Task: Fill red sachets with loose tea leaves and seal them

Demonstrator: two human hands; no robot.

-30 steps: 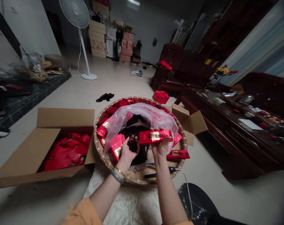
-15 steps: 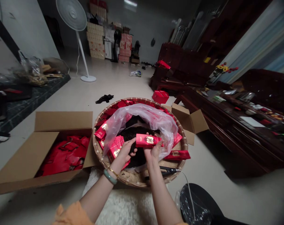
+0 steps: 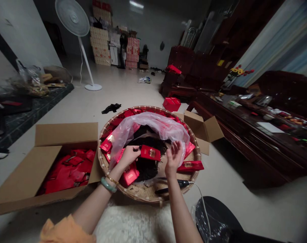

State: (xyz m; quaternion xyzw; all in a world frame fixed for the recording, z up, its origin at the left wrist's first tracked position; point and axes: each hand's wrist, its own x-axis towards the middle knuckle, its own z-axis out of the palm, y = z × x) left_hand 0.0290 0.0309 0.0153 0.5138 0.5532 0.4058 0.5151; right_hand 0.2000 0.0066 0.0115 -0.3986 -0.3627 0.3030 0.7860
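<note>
Currently pinched at one end by the left hand (image 3: 128,157), a red packet (image 3: 150,153) over dark loose leaves (image 3: 147,168) in a round woven tray (image 3: 143,196), plastic liner (image 3: 148,123) folded back, apparently for access, right hand (image 3: 174,158) open, fingers spread, holding nothing

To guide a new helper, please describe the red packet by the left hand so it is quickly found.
On the floor sits a round woven tray. Above the dark leaves in it, the left hand holds a red packet; no other packet is held.
</note>
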